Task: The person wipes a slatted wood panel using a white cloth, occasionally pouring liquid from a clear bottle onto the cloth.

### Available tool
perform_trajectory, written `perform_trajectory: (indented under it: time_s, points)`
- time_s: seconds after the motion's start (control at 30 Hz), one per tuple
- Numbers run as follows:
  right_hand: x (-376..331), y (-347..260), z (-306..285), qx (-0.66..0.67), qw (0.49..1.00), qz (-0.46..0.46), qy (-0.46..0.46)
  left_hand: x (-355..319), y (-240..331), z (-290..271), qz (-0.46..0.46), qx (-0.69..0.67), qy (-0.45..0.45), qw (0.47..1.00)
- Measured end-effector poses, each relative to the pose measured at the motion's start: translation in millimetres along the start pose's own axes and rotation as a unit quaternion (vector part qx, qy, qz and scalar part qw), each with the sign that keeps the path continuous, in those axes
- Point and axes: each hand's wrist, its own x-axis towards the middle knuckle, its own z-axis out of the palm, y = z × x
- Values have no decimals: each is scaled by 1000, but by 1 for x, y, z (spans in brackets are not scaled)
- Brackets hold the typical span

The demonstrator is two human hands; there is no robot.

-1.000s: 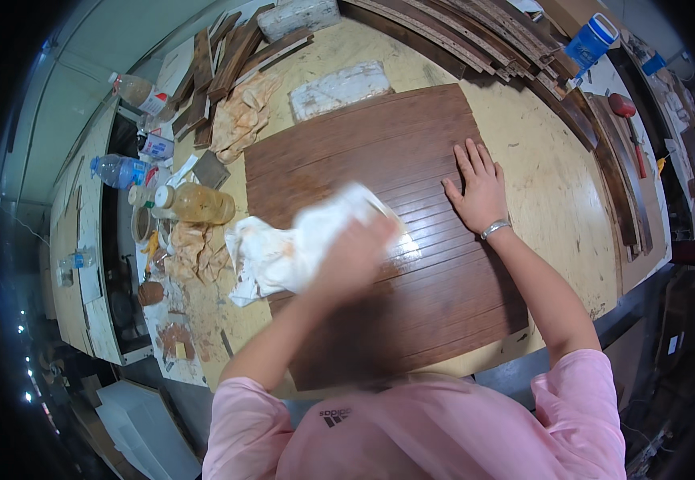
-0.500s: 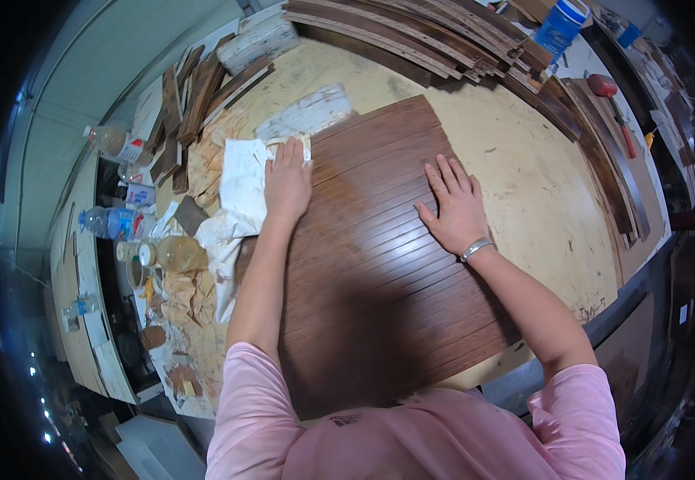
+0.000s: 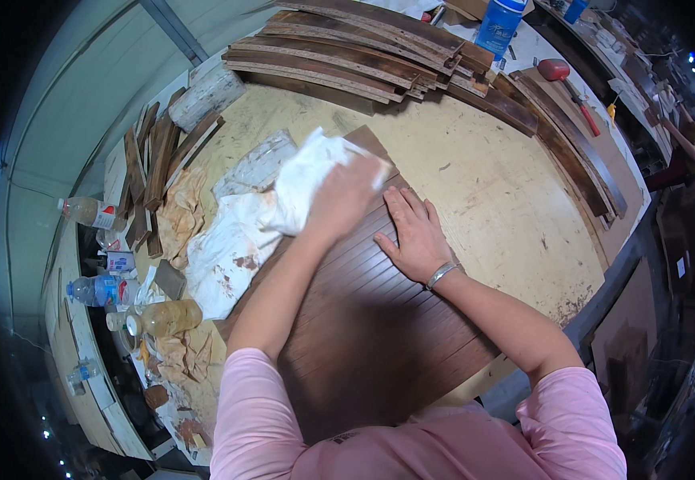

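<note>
A brown wooden panel (image 3: 379, 336) with parallel grooves lies in front of me on the pale worktable. My left hand (image 3: 349, 196), blurred by motion, presses a white cloth (image 3: 303, 180) onto its far end; the cloth trails off the left edge, with brownish stains on its near part. Its fingers are partly lost in the blur. My right hand (image 3: 418, 238), with a silver bracelet on the wrist, rests flat along the panel's right edge, fingers stretched, holding nothing. Dark shadow covers the panel's near part.
Wooden strips (image 3: 323, 68) are stacked at the back, with more along the right side (image 3: 559, 148). A red-handled tool (image 3: 579, 100) and a blue jug (image 3: 499, 28) stand beyond. At left are several bottles (image 3: 167, 318), stained paper (image 3: 183, 216) and a wrapped white block (image 3: 255, 164).
My left hand has swept right across the panel's far end, dragging the white cloth along. The right hand stays flat by the right edge. The view has shifted and turned somewhat.
</note>
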Motion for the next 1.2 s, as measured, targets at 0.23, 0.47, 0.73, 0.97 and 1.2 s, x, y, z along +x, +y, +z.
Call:
perform_trajectory:
  time_s: [0.23, 0.47, 0.73, 0.97, 1.2]
  points:
    - [0, 3, 11, -42, 999, -26, 15, 36, 7, 27, 21, 23, 88, 996]
    - [1, 4, 6, -36, 999, -10, -5, -53, -55, -1, -220, 35, 107, 969]
    - [1, -3, 12, -35, 999, -18, -4, -193, -104, -29, -508, 73, 149, 845]
    - [0, 0, 15, -60, 998, -21, 16, -168, -88, -62, -419, -17, 105, 902]
    - [1, 4, 16, -77, 996, -24, 25, -213, -52, -30, -316, 62, 33, 946]
